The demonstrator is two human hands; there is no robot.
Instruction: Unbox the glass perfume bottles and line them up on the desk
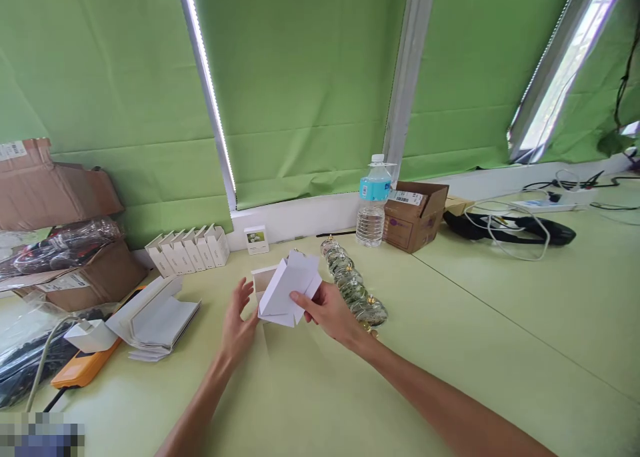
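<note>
My right hand point(330, 310) grips a folded white card insert point(286, 289), thumb on top and fingers beneath. Behind the card, a small open white box point(261, 278) stands partly hidden. My left hand point(239, 323) is beside that box, fingers apart, its thumb close to the lower edge of box and card; whether it touches them I cannot tell. Just past my right hand lies a row of clear round ornaments point(353, 283) with gold-coloured tops and green inside.
Several white boxes point(189, 251) stand in a row at the back, near a small picture box point(257, 241). Flat white cartons point(157, 323) and an orange power strip point(85, 367) lie left. A water bottle point(371, 210), cardboard box point(415, 220) and black cabled item point(510, 229) are right.
</note>
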